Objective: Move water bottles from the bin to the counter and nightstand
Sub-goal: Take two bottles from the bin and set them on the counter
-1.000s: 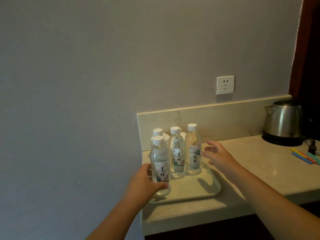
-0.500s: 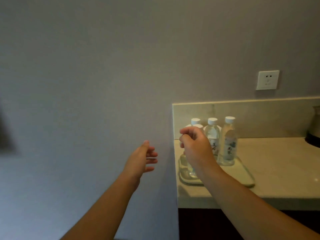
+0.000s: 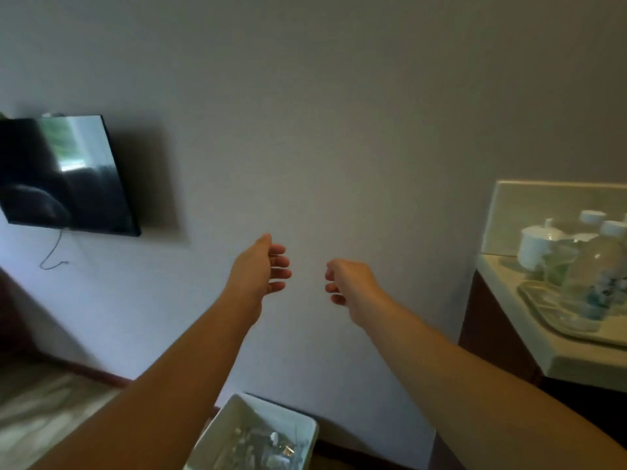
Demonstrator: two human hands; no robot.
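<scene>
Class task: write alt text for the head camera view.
Two empty hands, left hand and right hand, reach out before a grey wall above a white bin. Water bottles stand on a tray at right.

A single head-worn view looks forward and down at a plain wall (image 3: 339, 130) close ahead, both forearms reaching in from the lower edge. The bin (image 3: 305, 427) sits at the bottom edge, near the camera; the counter (image 3: 576, 361) is cut off at the right, a wall-mounted screen (image 3: 64, 174) at the left
</scene>
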